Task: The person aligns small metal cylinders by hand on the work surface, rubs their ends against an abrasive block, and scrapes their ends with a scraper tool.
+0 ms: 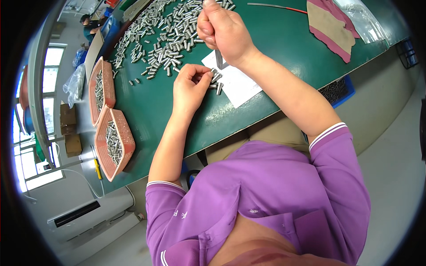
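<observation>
My right hand (224, 33) is closed in a fist, raised over the green bench. A grey metal tool with a narrow tapering blade (218, 59) sticks out below the fist; its handle is hidden. Lower and to the left, my left hand (191, 86) pinches a small metal cylinder at its fingertips, mostly covered by the fingers. Several more shiny cylinders (219, 88) lie right beside those fingertips, at the left edge of a white paper sheet (242, 88). The blade points down close to these pieces; whether it touches one I cannot tell.
A large spread of metal cylinders (171, 33) covers the far bench (230, 122). Two pink baskets (128, 133) of cylinders stand at the left. Far right lie a thin red-and-grey rod (277, 6), a maroon-and-tan cloth (330, 31) and clear plastic bags (361, 20). A person (90, 30) sits far left.
</observation>
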A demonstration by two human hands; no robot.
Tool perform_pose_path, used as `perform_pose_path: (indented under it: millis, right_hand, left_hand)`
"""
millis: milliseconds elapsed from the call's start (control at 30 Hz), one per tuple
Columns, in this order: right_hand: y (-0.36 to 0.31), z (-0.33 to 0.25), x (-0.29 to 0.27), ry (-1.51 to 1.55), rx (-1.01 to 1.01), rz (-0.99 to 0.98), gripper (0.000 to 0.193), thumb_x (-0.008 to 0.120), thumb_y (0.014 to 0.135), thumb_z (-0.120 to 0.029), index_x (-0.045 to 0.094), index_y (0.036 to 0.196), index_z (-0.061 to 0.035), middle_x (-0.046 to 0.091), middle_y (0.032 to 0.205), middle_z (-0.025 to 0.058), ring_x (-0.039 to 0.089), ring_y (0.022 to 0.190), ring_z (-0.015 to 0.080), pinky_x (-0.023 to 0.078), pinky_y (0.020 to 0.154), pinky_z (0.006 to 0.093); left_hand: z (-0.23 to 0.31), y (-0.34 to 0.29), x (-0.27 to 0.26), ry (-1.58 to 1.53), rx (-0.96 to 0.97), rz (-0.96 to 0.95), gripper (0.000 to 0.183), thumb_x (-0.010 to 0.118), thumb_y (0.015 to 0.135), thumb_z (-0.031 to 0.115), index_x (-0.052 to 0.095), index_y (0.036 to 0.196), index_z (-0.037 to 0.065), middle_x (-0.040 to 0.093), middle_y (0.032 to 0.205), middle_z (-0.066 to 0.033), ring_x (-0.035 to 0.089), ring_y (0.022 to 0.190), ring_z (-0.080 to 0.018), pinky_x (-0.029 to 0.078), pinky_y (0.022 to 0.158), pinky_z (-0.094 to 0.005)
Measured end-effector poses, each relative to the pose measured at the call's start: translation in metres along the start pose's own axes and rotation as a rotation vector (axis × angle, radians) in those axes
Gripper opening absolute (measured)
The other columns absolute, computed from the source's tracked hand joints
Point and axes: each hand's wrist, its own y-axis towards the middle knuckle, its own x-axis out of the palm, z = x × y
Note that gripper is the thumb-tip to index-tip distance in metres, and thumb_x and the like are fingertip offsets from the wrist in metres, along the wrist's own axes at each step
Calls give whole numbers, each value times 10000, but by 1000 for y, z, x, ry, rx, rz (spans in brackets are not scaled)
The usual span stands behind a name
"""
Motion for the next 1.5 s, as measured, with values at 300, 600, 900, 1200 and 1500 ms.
perform_pose_path:
  millis: [300, 600, 900, 1200, 1500]
  right_hand:
    - [-1, 6, 4, 45, -77, -73, 542, 419, 1036, -425, 459, 632, -65, 440, 583, 1, 423, 530, 98, 363, 499, 244]
    - [-1, 14, 18, -184, -155, -85, 526, 417, 1030, -429, 492, 659, -63, 460, 591, 6, 409, 521, 91, 356, 493, 250]
    - [-5, -11, -2, 82, 127, 45, 538, 339, 1065, -428, 468, 669, -88, 398, 564, -14, 360, 495, 78, 331, 498, 224]
    - [-6, -3, 6, -31, -67, -7, 547, 414, 1034, -382, 462, 607, -44, 457, 557, 19, 434, 523, 112, 387, 517, 276]
    - [-12, -5, 12, -23, -48, 54, 521, 429, 1029, -355, 473, 621, -34, 467, 566, 20, 437, 532, 110, 388, 517, 280]
  left_hand:
    - [-2, 1, -1, -35, -17, -11, 114, 720, 872, 82, 677, 935, -3, 678, 857, -15, 607, 758, -59, 497, 708, -210]
    - [2, 1, -1, -12, -7, -18, 120, 717, 871, 83, 674, 940, -7, 659, 862, -23, 598, 740, -66, 496, 700, -223]
    - [9, -7, -4, 18, 181, -29, 131, 734, 840, 60, 670, 942, 8, 636, 994, -44, 595, 787, -83, 503, 716, -238]
    - [3, -1, -3, -30, 56, -64, 97, 737, 822, 28, 663, 867, -16, 626, 1018, -65, 608, 803, -99, 500, 718, -236]
    - [11, -2, -2, 24, 86, -22, 126, 760, 802, 81, 675, 808, -12, 651, 989, -56, 606, 838, -110, 483, 738, -247]
